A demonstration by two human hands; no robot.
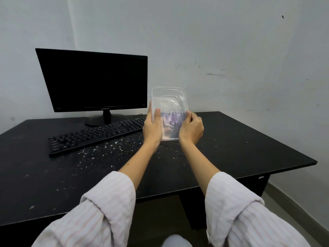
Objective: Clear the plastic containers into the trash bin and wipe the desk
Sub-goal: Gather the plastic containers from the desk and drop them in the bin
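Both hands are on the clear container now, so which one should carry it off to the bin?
Probably the right hand: it grips the plastic container's right edge, and open floor lies beside the desk there. The left hand is nearer the keyboard. No bin is visible.

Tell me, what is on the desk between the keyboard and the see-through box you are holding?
Head view: between the keyboard and the plastic container lies only dark desk top, scattered with small white crumbs. Left hand and right hand hold the container.

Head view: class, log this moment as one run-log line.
left hand: grips plastic container | right hand: grips it too | container: lifted, tilted above desk | crumbs: unwiped | bin: unseen
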